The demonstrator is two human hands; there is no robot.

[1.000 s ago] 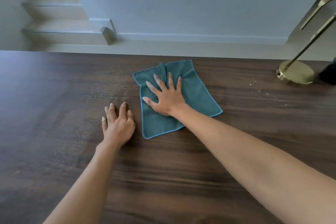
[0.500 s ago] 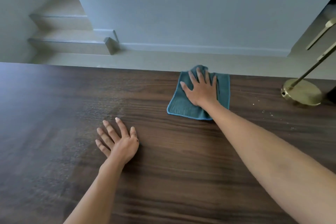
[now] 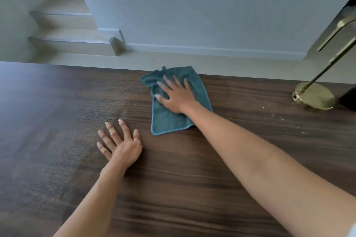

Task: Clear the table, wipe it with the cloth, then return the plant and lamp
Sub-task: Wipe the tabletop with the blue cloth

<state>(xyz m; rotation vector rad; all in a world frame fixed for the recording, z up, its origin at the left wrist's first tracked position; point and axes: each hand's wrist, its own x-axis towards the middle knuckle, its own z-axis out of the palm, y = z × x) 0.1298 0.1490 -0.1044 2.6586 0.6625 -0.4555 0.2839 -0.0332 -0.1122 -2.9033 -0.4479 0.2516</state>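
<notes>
A teal cloth (image 3: 169, 121) lies flat on the dark wooden table (image 3: 192, 188), near its far edge. My right hand (image 3: 177, 96) presses on the cloth with spread, straight fingers. My left hand (image 3: 120, 144) rests flat on the bare wood just left of the cloth's near corner, fingers spread. A brass lamp (image 3: 316, 95) stands on its round base at the table's far right; its stem rises out of view. No plant is visible.
Pale crumbs (image 3: 275, 114) are scattered on the wood near the lamp base. A dark object (image 3: 348, 99) sits at the right edge beside the lamp. Beyond the table are a grey wall and steps (image 3: 73, 44).
My right hand slid the cloth first away and to the right, then back left and nearer, and the cloth spread out again. My left hand stayed flat on the table.
</notes>
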